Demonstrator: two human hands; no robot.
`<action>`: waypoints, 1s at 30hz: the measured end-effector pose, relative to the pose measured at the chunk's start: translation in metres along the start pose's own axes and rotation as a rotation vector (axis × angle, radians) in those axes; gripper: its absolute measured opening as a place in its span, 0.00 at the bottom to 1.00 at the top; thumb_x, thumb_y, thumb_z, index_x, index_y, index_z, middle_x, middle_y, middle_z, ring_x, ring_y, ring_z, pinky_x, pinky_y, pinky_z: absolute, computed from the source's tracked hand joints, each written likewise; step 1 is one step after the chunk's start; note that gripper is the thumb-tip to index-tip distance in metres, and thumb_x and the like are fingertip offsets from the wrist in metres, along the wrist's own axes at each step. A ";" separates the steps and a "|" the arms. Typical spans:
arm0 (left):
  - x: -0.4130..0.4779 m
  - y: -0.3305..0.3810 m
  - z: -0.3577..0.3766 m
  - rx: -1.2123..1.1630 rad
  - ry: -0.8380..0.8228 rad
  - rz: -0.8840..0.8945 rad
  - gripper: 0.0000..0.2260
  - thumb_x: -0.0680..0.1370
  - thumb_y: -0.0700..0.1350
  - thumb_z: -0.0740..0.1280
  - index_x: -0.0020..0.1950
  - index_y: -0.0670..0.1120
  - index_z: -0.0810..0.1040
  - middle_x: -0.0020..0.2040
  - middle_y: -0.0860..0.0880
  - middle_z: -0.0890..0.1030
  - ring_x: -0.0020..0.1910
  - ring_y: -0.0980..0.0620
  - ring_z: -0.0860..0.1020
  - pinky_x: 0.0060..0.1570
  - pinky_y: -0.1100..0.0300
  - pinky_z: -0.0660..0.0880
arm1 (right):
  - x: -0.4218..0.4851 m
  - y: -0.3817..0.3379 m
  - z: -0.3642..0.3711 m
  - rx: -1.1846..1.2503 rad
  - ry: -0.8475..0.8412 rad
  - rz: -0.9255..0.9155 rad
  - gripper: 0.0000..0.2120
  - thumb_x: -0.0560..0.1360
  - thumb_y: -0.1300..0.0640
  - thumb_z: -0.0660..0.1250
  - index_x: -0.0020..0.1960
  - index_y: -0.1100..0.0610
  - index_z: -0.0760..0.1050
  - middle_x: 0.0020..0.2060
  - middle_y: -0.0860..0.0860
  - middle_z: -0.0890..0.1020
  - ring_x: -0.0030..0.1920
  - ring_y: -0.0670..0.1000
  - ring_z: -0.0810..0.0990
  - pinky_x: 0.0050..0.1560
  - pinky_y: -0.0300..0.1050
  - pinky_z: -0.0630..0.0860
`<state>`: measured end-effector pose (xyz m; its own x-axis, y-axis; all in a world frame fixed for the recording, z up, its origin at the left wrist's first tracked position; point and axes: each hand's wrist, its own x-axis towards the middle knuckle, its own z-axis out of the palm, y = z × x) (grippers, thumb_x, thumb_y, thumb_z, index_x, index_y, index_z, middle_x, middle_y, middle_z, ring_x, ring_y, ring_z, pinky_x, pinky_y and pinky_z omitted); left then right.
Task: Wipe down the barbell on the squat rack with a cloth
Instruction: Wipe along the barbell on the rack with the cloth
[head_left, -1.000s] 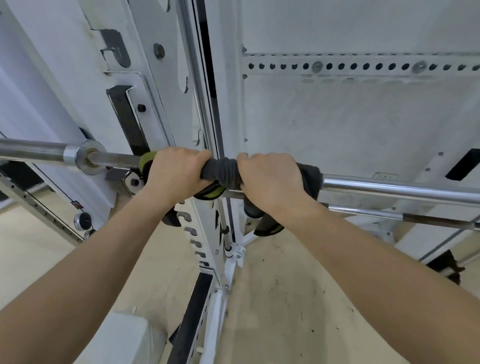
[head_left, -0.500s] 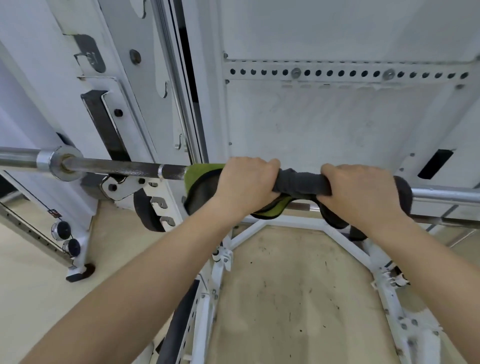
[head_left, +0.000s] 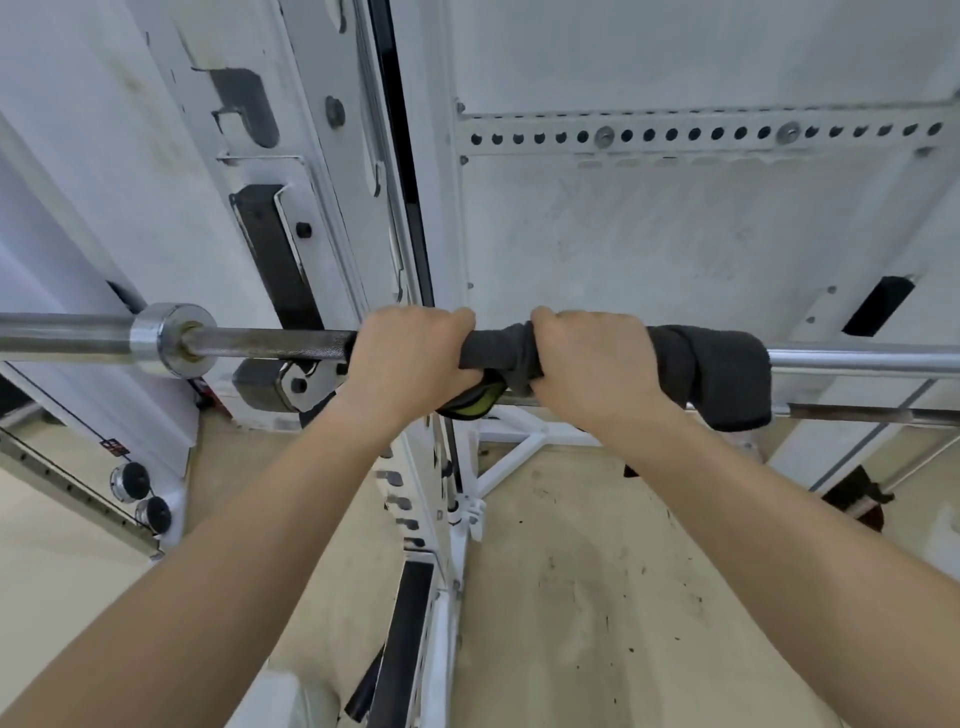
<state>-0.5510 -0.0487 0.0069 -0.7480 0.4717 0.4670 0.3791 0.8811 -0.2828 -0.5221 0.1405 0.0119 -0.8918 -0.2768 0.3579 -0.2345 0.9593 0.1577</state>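
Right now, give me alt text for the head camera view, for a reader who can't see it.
A person's left hand and right hand grip, side by side, a dark grey cloth wrapped round a horizontal steel barbell. The bar sits on a white metal squat rack, above a scuffed beige floor.

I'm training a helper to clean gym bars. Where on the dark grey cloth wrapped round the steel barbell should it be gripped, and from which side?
Grip the dark grey cloth where it wraps the steel barbell, from above, palms down, as the left hand and right hand do. The level round bar lets curled fingers clamp cloth against it.
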 end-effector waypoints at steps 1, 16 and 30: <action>-0.001 0.000 0.001 0.009 0.015 -0.007 0.13 0.73 0.58 0.67 0.39 0.50 0.73 0.28 0.52 0.74 0.27 0.48 0.74 0.29 0.59 0.68 | 0.001 -0.004 0.002 0.005 0.014 -0.002 0.11 0.73 0.54 0.66 0.46 0.54 0.64 0.31 0.48 0.68 0.32 0.54 0.70 0.32 0.45 0.62; 0.055 0.147 -0.016 0.008 0.005 -0.005 0.17 0.74 0.63 0.66 0.40 0.49 0.73 0.27 0.53 0.73 0.25 0.48 0.74 0.26 0.61 0.66 | -0.083 0.183 0.023 -0.133 0.211 -0.021 0.15 0.70 0.50 0.74 0.40 0.56 0.69 0.27 0.49 0.67 0.25 0.52 0.62 0.28 0.43 0.59; 0.180 0.437 -0.046 -0.002 -0.021 0.102 0.17 0.78 0.60 0.62 0.40 0.48 0.67 0.27 0.52 0.61 0.24 0.50 0.61 0.26 0.59 0.51 | -0.201 0.446 0.022 -0.178 0.216 0.091 0.13 0.72 0.50 0.71 0.39 0.57 0.70 0.28 0.52 0.74 0.26 0.55 0.72 0.30 0.44 0.61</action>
<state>-0.4943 0.4231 0.0060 -0.7169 0.5578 0.4183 0.4545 0.8288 -0.3263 -0.4555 0.6252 -0.0099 -0.7987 -0.2142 0.5623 -0.0690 0.9609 0.2680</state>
